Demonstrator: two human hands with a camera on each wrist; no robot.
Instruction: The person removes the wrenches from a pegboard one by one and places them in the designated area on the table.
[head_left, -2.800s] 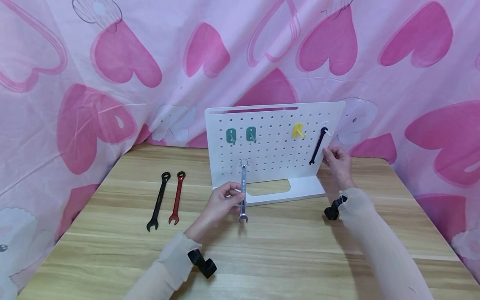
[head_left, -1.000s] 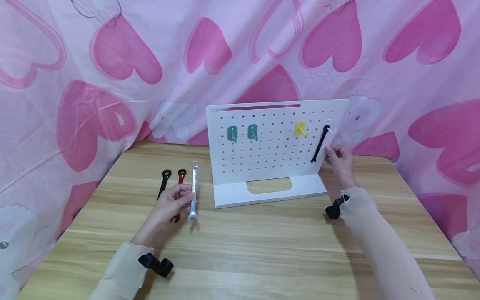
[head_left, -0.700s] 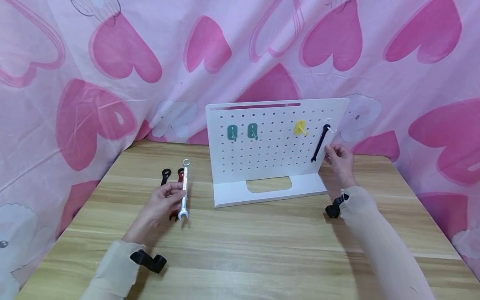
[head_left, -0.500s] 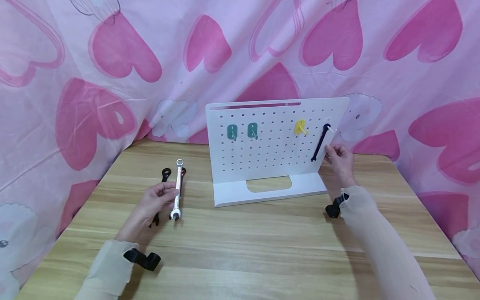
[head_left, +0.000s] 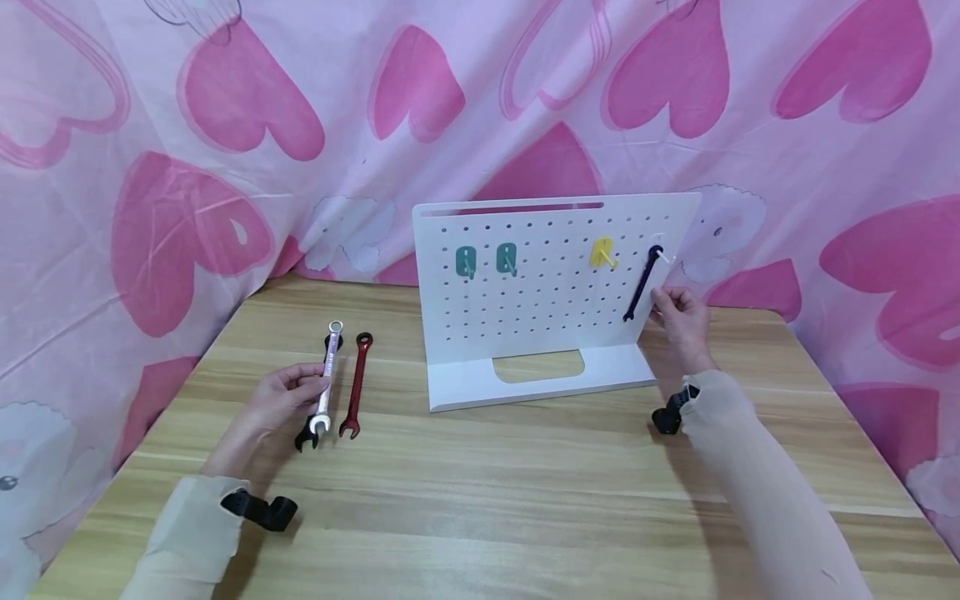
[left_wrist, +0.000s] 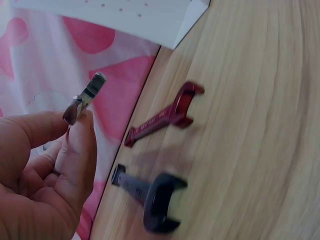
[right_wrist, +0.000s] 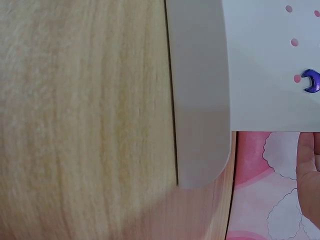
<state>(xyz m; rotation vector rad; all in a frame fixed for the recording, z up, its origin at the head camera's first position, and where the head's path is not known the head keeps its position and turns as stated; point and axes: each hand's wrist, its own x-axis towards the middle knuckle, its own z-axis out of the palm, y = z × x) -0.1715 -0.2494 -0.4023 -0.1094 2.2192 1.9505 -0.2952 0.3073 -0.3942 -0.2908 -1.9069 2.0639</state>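
My left hand (head_left: 281, 398) pinches a silver combination wrench (head_left: 327, 375) between thumb and fingers, held above a black wrench (head_left: 306, 435) lying on the table. In the left wrist view the silver wrench (left_wrist: 89, 96) is seen nearly end-on, apart from the black wrench (left_wrist: 159, 202). A red wrench (head_left: 357, 387) lies just to the right. My right hand (head_left: 684, 325) grips the right edge of a white pegboard (head_left: 536, 292). Near those fingers, a dark blue-purple wrench (head_left: 642, 287) hangs from a white hook; its open end (right_wrist: 312, 81) shows in the right wrist view.
Two green hooks (head_left: 466, 261) are on the pegboard's left part, and a yellow hook (head_left: 602, 252) is on its right part. The board's base (head_left: 465, 387) stands on the wooden table (head_left: 525, 500). Behind hangs a pink heart-patterned cloth (head_left: 337, 83).
My left hand has carried the silver wrench leftward from in front of the pegboard, past the red wrench, to above the black one. My right hand stays at the board's edge.
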